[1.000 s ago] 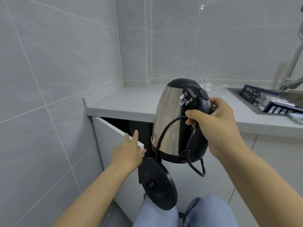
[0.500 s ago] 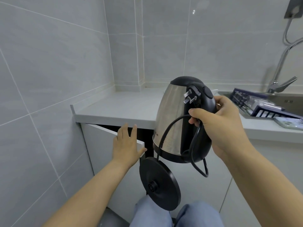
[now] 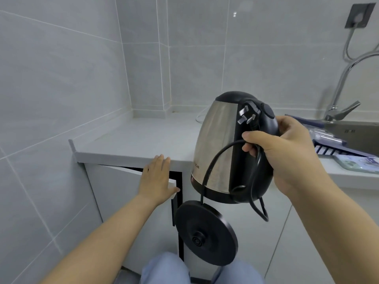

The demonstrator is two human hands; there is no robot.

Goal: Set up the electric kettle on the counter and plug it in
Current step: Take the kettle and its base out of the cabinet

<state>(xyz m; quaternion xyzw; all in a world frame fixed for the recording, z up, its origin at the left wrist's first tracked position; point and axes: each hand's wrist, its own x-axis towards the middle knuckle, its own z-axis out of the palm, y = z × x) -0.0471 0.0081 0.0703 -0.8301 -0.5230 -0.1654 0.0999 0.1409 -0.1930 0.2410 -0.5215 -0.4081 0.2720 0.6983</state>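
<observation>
A: Item one, kettle?
B: Steel-bodied kettle [image 3: 217, 144] with black lid and handle, held in the air in front of the surface [image 3: 131, 140], tilted slightly. The right hand [image 3: 287, 152] has its grip clamped round the black handle, pinning the cord [image 3: 213, 162] there too.

A: Plug and base?
B: The plug [image 3: 247, 114] lies against the top of the handle, prongs outward. The round black base [image 3: 206, 232] hangs on the cord below the kettle, on edge, in front of the cabinet.

A: Left hand?
B: The left hand [image 3: 158, 181] lies flat on the top corner of the cabinet door [image 3: 114, 197], fingers straight, grip apart, holding nothing. The door stands slightly ajar beneath the surface edge.

A: Remaining fixtures?
B: Wall socket [image 3: 359, 16] upper right, occupied by a grey lead. Faucet [image 3: 344, 95] over the sink [image 3: 352, 134]; a dark rack [image 3: 328, 144] lies at the sink's edge.
</observation>
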